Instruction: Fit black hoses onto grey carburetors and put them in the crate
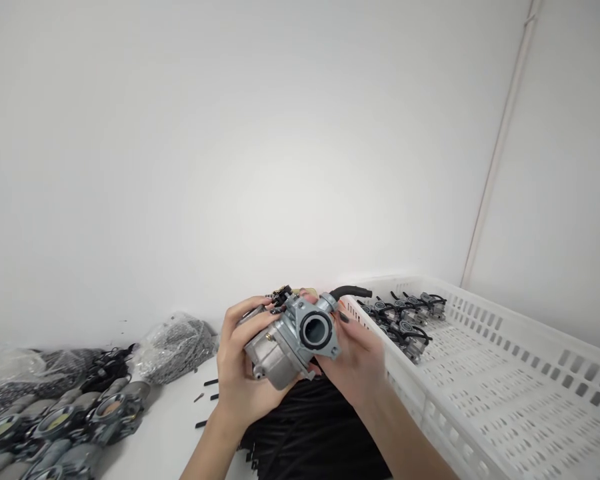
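Note:
A silver-grey carburetor (291,347) is held up in front of me, tilted, with its round bore facing me. My left hand (240,363) wraps its left side, fingers over the top and palm beneath the bowl. At the right, my right hand (357,353) grips the body, its thumb by the base of a short black rubber hose (353,291) that sticks out to the right. The other fingers of that hand are mostly hidden behind the carburetor. Beneath both hands lies a thick bundle of black tubes (315,433).
A white perforated plastic crate (510,333) stands at the right, holding several carburetors (413,337) with hoses. More carburetors (60,423) sit in rows at the left on a white table (173,413). Behind them are clear plastic bags (175,347) of small parts. A white wall rises behind.

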Demonstrator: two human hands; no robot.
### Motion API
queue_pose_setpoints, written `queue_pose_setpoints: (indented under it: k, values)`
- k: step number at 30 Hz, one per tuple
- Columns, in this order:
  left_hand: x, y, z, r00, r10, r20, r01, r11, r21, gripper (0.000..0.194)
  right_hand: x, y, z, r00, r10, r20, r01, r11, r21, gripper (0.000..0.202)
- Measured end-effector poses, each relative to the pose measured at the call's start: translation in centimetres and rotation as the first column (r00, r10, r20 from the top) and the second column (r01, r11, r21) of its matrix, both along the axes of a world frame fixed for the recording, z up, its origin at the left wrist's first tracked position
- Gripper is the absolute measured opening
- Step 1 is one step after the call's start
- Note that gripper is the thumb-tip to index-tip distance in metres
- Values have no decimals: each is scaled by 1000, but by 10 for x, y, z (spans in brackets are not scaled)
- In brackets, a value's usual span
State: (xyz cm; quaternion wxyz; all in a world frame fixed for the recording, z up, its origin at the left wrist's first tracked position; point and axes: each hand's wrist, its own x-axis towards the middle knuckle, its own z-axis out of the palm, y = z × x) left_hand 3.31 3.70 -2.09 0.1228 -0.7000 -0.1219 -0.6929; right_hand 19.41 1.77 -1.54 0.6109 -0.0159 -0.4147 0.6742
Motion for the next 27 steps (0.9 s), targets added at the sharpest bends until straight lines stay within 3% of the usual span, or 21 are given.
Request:
queue_pose_setpoints:
  k: [6,10,14,16,19,22,27]
  values:
    - [2,-1,-1,998,33,-57,-29,997,75,54,0,2,-2,990,-135,43,135,991,-5,58]
    - [3,-2,-1,996,53,-78,-45,994,105,56,1,-2,2,987,-155,47,155,988,-14,39]
    - [4,0,-3,985,106,-138,-88,987,134,39,2,-1,4,979,-196,45,200,975,-98,28]
    - [5,2,-4,987,99,-129,-83,989,125,35,3,3,3,983,-182,33,184,980,-77,29]
    - [5,5,-5,995,52,-81,-45,995,85,45,5,10,0,990,-136,38,135,991,18,36]
    - [4,7,-6,998,9,-67,-5,999,54,61,4,12,0,980,-182,77,177,982,72,35]
    - [2,6,-5,999,-18,-48,19,1000,20,64,1,-1,7,972,-210,106,208,978,26,29]
